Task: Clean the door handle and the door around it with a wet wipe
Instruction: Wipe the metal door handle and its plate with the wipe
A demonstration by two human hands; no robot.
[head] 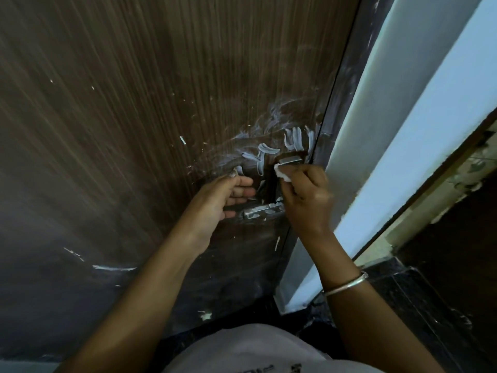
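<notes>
Our right hand (304,195) is pinching the wipe (281,176) on the handle (290,159) to rub it; our open left hand (228,195) is touching the door (161,103) to steady it.

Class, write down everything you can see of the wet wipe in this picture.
The wet wipe is a small white wad, crumpled and soft-looking, mostly hidden in the right hand, whose curled fingers pinch it. Only a bunched end shows past the fingertips. It sits just under the upper metal end of the door handle, seemingly touching it, near the right edge of the dark wood-grain door, which bears white smears there. Its dampness cannot be judged.
</notes>
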